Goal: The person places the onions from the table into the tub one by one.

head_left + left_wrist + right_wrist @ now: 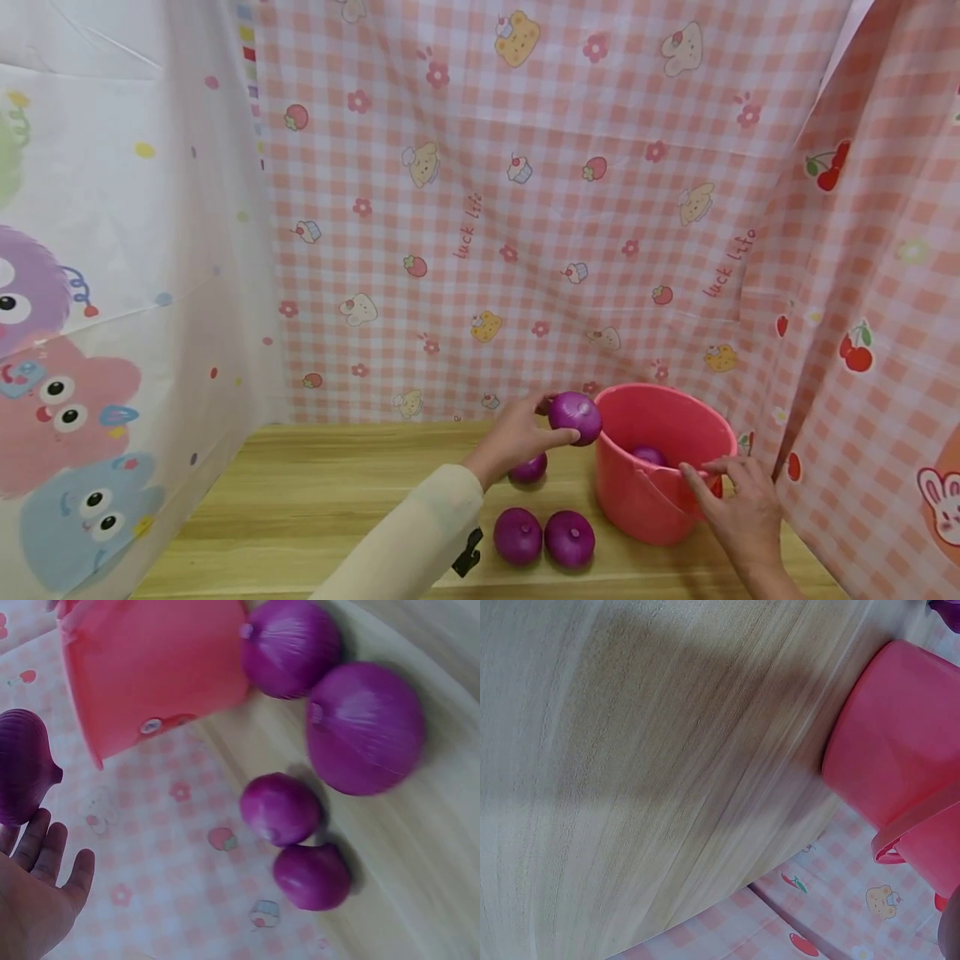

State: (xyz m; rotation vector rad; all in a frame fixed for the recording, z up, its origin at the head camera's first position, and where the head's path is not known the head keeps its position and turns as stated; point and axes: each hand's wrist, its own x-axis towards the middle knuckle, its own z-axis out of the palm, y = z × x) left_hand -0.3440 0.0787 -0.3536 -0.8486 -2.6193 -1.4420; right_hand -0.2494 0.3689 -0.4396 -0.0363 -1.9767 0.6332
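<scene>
Nearest you, your pale left sleeve (408, 533) reaches in over the tabletop (285, 492), a black clip (468, 552) beside its cuff. Just past it, two front onions (517, 537) (569, 539) stand side by side, closer to the tabletop's right edge than its left. Your right hand (742, 508) grasps the near right part of the rim of the pink bucket (637, 504), thumb and fingers over the lip. The bucket stands upright by the tabletop's right edge, toward the far right corner, its handle (671, 497) hanging down the near side. One purple onion (648, 456) lies inside it. Your left hand (521, 437) grasps another, the raised onion (576, 418), between thumb and fingers, just left of the bucket's rim. Two back onions (281, 808) (313, 877) sit together left of the bucket, toward the tabletop's far edge. Beyond that edge hangs a pink checked cloth (465, 125).
</scene>
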